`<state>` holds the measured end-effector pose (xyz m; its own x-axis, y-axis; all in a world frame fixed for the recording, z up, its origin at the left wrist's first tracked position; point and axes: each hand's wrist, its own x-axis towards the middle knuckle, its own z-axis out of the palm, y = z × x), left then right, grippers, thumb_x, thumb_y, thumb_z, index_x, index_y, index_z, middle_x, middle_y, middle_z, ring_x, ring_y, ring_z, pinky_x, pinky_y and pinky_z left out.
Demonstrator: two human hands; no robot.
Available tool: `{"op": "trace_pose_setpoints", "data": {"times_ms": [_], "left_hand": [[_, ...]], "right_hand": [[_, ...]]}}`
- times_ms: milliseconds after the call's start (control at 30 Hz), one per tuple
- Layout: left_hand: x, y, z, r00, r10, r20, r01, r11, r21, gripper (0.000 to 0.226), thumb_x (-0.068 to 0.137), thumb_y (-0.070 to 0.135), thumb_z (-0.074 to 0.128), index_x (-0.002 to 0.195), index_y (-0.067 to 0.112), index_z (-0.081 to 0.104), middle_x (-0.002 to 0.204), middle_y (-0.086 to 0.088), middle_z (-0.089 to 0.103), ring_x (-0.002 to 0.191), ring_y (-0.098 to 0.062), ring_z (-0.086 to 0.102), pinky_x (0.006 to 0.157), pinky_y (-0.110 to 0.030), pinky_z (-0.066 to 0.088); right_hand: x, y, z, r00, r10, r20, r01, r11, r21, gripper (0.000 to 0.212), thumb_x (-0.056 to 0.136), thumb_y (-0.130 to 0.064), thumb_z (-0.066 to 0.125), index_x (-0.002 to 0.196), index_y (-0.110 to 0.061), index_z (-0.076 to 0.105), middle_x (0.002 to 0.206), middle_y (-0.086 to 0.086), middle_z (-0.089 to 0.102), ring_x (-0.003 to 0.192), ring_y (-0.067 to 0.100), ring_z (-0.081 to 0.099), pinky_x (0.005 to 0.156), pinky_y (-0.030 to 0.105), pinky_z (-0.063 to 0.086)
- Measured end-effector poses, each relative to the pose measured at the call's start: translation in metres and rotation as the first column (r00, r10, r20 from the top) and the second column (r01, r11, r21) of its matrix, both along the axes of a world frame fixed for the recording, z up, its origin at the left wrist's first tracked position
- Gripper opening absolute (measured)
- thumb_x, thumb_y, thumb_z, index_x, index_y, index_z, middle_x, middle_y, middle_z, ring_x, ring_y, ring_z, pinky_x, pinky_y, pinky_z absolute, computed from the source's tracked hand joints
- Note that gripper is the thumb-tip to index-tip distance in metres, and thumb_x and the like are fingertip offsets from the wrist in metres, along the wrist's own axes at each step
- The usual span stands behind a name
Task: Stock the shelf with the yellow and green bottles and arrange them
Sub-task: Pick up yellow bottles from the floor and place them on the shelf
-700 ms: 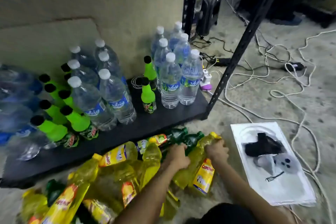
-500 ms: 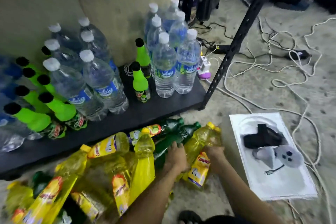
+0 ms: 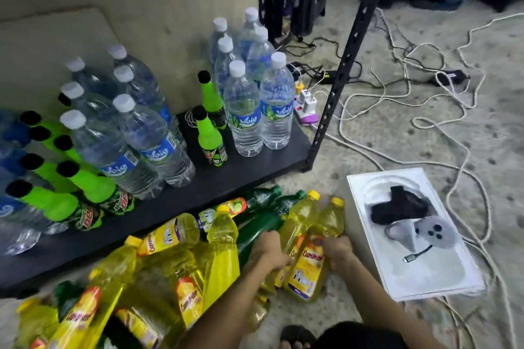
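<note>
Several yellow oil bottles point(image 3: 221, 244) and dark green bottles point(image 3: 261, 228) lie in a heap on the floor in front of the low black shelf point(image 3: 246, 176). My right hand point(image 3: 336, 252) grips a yellow bottle point(image 3: 314, 258) with a yellow label at the heap's right end. My left hand point(image 3: 269, 249) is closed on the yellow bottle point(image 3: 295, 224) right beside it. Both bottles point their caps toward the shelf. On the shelf stand bright green bottles with black caps point(image 3: 211, 137) and clear water bottles point(image 3: 245, 116).
A white tray point(image 3: 442, 269) holding a black item and a grey controller lies on the floor to the right. White and black cables point(image 3: 425, 110) sprawl over the carpet. The shelf's black upright post point(image 3: 337, 85) stands at its front right corner. A sandalled foot point(image 3: 297, 337) shows below.
Both hands slid down from the bottles' necks to their bodies and drew the two yellow bottles slightly toward me. The camera tilted a little.
</note>
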<state>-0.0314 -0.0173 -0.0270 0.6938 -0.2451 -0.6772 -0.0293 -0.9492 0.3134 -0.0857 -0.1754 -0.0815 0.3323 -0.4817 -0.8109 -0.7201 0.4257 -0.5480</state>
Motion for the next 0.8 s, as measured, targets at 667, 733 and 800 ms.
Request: {"op": "trace_pose_setpoints", "data": {"times_ms": [667, 733, 800], "left_hand": [[-0.054, 0.132, 0.484, 0.74, 0.551, 0.386, 0.186, 0.383, -0.905, 0.076, 0.039, 0.048, 0.097, 0.108, 0.037, 0.069, 0.097, 0.012, 0.078, 0.089, -0.007, 0.074, 0.078, -0.024, 0.059], [-0.025, 0.123, 0.535, 0.662, 0.573, 0.483, 0.297, 0.39, -0.871, 0.059, 0.057, 0.034, 0.091, 0.111, 0.031, 0.069, 0.097, 0.014, 0.077, 0.089, -0.004, 0.074, 0.078, -0.023, 0.059], [0.017, 0.114, 0.576, 0.558, 0.616, 0.556, 0.356, 0.427, -0.831, 0.048, 0.066, 0.031, 0.09, 0.109, 0.034, 0.068, 0.1, 0.016, 0.076, 0.094, -0.001, 0.072, 0.083, -0.024, 0.058]], "right_hand": [[-0.017, 0.007, 0.56, 0.383, 0.661, 0.645, 0.147, 0.646, -0.749, 0.059, 0.054, -0.026, 0.094, 0.105, -0.026, 0.064, 0.095, -0.005, 0.077, 0.086, 0.01, 0.074, 0.075, 0.032, 0.057], [0.007, 0.011, 0.615, 0.331, 0.659, 0.675, 0.242, 0.633, -0.736, 0.053, 0.06, -0.025, 0.093, 0.104, -0.02, 0.064, 0.093, -0.003, 0.075, 0.078, 0.007, 0.073, 0.06, 0.019, 0.056], [0.041, 0.017, 0.66, 0.307, 0.662, 0.683, 0.317, 0.605, -0.73, 0.049, 0.064, -0.023, 0.092, 0.103, -0.015, 0.063, 0.092, -0.004, 0.073, 0.071, 0.002, 0.069, 0.053, 0.009, 0.048]]}}
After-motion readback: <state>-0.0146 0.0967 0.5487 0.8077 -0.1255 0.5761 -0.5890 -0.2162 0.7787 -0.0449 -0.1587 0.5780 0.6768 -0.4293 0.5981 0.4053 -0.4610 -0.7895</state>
